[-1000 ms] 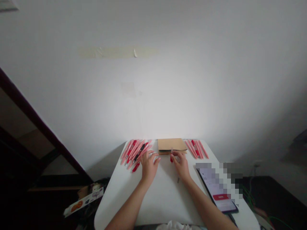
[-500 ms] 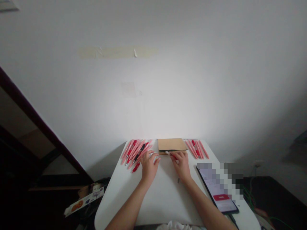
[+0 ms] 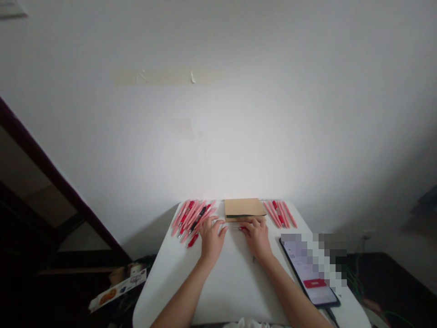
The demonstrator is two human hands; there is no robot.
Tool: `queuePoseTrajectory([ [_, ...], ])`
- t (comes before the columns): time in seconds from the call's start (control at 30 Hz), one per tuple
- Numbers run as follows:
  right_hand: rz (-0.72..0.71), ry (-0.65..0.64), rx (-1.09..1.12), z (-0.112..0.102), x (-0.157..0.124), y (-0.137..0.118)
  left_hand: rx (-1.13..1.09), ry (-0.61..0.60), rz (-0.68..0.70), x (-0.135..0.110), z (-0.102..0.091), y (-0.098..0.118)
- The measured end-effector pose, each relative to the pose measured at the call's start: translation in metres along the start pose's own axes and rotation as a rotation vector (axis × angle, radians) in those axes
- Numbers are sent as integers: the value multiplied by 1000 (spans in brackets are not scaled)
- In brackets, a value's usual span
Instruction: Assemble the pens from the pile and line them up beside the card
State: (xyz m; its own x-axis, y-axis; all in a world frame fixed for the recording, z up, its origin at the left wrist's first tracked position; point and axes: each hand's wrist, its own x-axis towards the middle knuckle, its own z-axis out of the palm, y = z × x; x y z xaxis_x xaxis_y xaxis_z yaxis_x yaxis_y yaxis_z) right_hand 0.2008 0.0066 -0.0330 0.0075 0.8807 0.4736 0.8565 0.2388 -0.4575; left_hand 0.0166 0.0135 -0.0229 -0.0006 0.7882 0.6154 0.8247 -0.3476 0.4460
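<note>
- Holding a slim pen [image 3: 243, 228] in the right hand [image 3: 258, 239], with right grip closed around the red part, above or on the worktop [image 3: 235, 287], just in front of the kraft-brown booklet [image 3: 245, 207].
- Can't see most of the pen, blocked by the right fingers. Can't make out where the pale end stops; washed out against white.
- Looks two-part where visible: clear or pale length pointing at the left hand [image 3: 212, 239], strong red by the right fingertips. Set roughly crosswise.
- Keeping left grip open, with thumb apart from curved fingers. Can't tell if touching the pen's pale end.
- Covering an edge of the pen pile [image 3: 193, 218] with left fingers. Mostly pale pink in there, plus some red and a black one; too overlapped to count.
- At that pile's near side: a red pen [image 3: 193, 240].
- Right of the booklet: a row of pens [image 3: 285, 214], pink with a red one among them.
- Half hidden by right wrist: small dark object [image 3: 254, 260], too small to identify.
- Masked by mosaic blocks along one side: phone [image 3: 317, 298]. Otherwise showing pale screen, red button.
- Cut off at bottom: cable [image 3: 330, 313], white ruffled fabric [image 3: 247, 323], both forearms.
</note>
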Motion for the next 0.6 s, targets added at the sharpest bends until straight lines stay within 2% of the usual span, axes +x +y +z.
queuePoseTrajectory([
  [0.6, -42, 93, 136, 1, 7, 21, 18, -8, -6, 1, -4, 4],
])
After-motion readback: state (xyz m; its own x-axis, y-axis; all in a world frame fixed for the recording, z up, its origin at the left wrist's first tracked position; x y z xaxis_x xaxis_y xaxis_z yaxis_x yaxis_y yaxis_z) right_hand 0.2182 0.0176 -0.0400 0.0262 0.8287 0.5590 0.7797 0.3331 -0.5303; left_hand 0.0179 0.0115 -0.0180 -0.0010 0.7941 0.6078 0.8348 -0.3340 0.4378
